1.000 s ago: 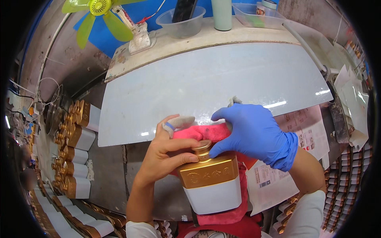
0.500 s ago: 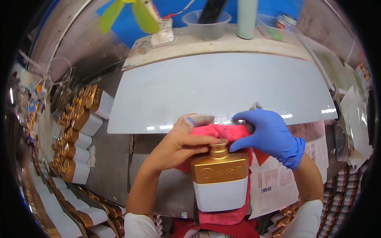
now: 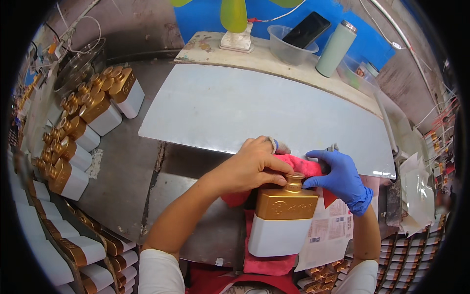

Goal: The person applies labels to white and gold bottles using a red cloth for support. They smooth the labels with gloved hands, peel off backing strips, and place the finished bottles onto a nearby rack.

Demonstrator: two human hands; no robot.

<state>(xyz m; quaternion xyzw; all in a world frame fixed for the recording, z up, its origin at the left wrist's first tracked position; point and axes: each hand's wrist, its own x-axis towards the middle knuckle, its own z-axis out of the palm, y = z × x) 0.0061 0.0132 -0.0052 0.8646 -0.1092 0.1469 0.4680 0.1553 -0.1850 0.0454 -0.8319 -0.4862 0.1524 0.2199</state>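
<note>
A flat gold-and-white bottle (image 3: 283, 215) leans with its neck away from me, its gold shoulder embossed. My left hand (image 3: 257, 166), bare but for pale covers on some fingertips, pinches at the left of the neck, thumb and finger close to the rim. My right hand (image 3: 340, 176), in a blue glove, curves round from the right, its thumb against the neck and its other fingers over pink cloth (image 3: 302, 165). Grey shows at the glove's fingertips. More of the pink cloth lies beneath the bottle. Part of the left fingers is hidden behind the cloth.
Several similar bottles (image 3: 100, 110) stand in a cluster at the left. More fill racks at lower left and lower right. Beyond my hands lies a pale sloping board (image 3: 235, 103); behind it are a fan (image 3: 237, 39), a plastic bowl (image 3: 289, 51) and a green flask (image 3: 337, 49). Printed paper (image 3: 325, 240) lies at right.
The whole view has swung, so the far ledge and the left cluster show more fully. Both hands keep much the same hold at the neck, the bottle now lying further right in view.
</note>
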